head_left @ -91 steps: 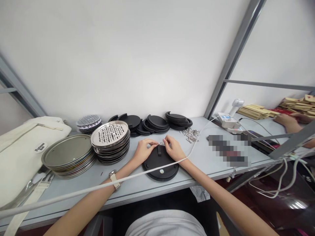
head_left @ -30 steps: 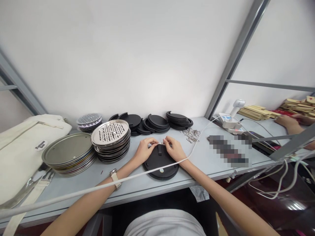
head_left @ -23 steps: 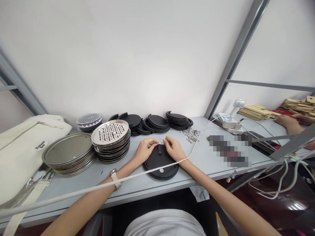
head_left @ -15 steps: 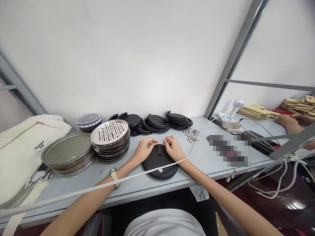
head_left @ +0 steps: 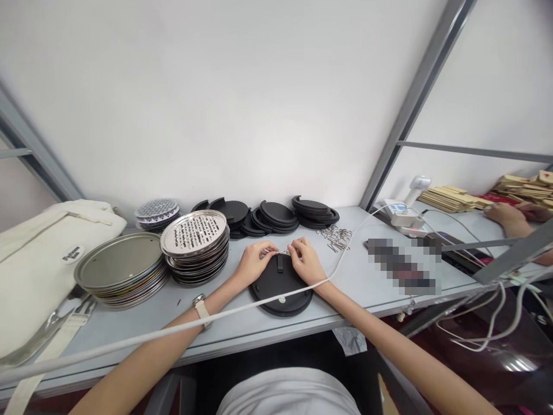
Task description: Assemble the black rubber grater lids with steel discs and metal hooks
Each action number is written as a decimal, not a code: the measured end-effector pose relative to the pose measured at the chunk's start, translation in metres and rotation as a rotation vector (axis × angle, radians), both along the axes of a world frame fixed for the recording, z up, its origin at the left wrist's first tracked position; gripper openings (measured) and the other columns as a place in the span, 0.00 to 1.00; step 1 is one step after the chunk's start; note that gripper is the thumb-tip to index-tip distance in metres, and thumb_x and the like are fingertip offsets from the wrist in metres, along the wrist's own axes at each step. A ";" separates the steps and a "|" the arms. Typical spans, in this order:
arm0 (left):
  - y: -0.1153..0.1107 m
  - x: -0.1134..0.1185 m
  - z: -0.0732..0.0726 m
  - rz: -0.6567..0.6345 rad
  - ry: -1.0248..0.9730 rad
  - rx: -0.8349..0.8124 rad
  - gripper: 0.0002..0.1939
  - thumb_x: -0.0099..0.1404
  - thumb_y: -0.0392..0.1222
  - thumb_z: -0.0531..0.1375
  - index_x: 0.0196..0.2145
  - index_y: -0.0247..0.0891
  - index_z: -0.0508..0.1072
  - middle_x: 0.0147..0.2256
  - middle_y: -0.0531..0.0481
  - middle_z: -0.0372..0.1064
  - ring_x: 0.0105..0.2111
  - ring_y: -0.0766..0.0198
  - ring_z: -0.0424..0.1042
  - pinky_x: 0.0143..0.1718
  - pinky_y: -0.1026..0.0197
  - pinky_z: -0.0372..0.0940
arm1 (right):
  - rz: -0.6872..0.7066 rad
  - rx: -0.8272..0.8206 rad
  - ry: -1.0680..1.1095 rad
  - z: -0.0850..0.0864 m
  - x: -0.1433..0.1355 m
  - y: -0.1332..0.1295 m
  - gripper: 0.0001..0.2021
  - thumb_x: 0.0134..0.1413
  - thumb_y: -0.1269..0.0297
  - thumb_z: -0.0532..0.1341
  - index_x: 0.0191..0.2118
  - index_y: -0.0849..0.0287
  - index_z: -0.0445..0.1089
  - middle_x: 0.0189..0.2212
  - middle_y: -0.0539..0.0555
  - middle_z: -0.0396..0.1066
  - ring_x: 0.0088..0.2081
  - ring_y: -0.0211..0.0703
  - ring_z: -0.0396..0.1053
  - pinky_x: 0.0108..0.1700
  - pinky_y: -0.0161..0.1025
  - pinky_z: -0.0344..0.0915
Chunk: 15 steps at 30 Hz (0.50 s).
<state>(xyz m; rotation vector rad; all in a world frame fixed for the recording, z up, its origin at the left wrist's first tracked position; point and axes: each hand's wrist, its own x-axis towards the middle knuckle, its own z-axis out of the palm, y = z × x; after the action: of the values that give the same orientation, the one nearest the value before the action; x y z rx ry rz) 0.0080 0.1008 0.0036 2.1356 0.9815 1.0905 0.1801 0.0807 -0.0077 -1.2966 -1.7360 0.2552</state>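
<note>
A black round disc (head_left: 283,286) lies on the table in front of me, with a raised tab near its far edge and a small pale sticker near its front. At that far edge, my left hand (head_left: 254,260) and my right hand (head_left: 306,259) meet from either side with fingertips pinched. Between them shows a small shiny metal wire piece (head_left: 282,252), too small to make out fully. Just beyond my right hand, a loose pile of metal wire hooks (head_left: 336,237) lies on the table. Several more black discs (head_left: 276,214) are stacked behind, along the wall.
Stacked printed metal plates (head_left: 194,233) and grey-green plates (head_left: 118,262) stand to the left, beside a cream bag (head_left: 38,259). A white cable (head_left: 242,306) crosses over the black disc and my forearms. Another person's hand (head_left: 505,214) is at the far right.
Both hands keep their pinch at the disc's far edge, with only very slight finger movement. The whole view has shifted a little.
</note>
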 end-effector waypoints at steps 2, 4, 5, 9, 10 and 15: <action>0.000 0.000 0.000 0.002 0.000 0.002 0.08 0.61 0.35 0.55 0.33 0.38 0.75 0.34 0.51 0.74 0.34 0.64 0.71 0.37 0.64 0.64 | 0.005 0.007 -0.002 -0.001 0.000 0.000 0.12 0.57 0.66 0.50 0.22 0.55 0.55 0.26 0.51 0.57 0.30 0.42 0.59 0.35 0.39 0.59; 0.000 0.000 0.001 0.002 0.002 0.004 0.08 0.61 0.35 0.55 0.34 0.38 0.75 0.34 0.51 0.74 0.34 0.64 0.71 0.37 0.64 0.64 | 0.012 0.013 -0.003 -0.001 0.000 0.001 0.12 0.58 0.66 0.49 0.23 0.55 0.54 0.26 0.51 0.57 0.31 0.43 0.60 0.35 0.39 0.59; 0.000 0.000 0.001 0.003 0.004 0.003 0.08 0.61 0.35 0.55 0.34 0.38 0.75 0.34 0.51 0.74 0.34 0.64 0.72 0.37 0.63 0.64 | 0.014 0.015 -0.005 -0.002 0.000 0.001 0.12 0.58 0.66 0.49 0.23 0.55 0.54 0.26 0.52 0.57 0.31 0.43 0.60 0.35 0.39 0.59; 0.000 0.001 0.001 0.015 0.016 -0.002 0.08 0.61 0.36 0.55 0.34 0.38 0.75 0.34 0.51 0.74 0.34 0.63 0.72 0.36 0.63 0.65 | 0.010 0.038 -0.012 -0.003 0.001 0.001 0.12 0.58 0.67 0.49 0.23 0.55 0.54 0.27 0.52 0.58 0.31 0.42 0.60 0.34 0.39 0.59; -0.001 0.001 0.001 0.016 0.018 -0.004 0.07 0.61 0.36 0.56 0.34 0.38 0.75 0.34 0.51 0.74 0.34 0.63 0.72 0.36 0.63 0.65 | -0.003 0.050 -0.010 -0.002 0.001 0.001 0.12 0.58 0.67 0.48 0.23 0.55 0.54 0.26 0.52 0.58 0.31 0.42 0.60 0.35 0.39 0.59; -0.001 0.000 0.000 0.019 0.038 0.017 0.07 0.61 0.35 0.56 0.32 0.38 0.74 0.32 0.52 0.74 0.31 0.65 0.71 0.33 0.65 0.63 | 0.001 0.065 -0.004 0.000 0.000 0.001 0.11 0.60 0.67 0.46 0.26 0.55 0.54 0.26 0.51 0.57 0.31 0.42 0.60 0.35 0.39 0.58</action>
<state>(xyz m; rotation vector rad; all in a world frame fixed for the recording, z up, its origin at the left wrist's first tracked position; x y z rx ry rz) 0.0081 0.1000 0.0038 2.1718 1.0153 1.0751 0.1803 0.0815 -0.0081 -1.2498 -1.7345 0.1957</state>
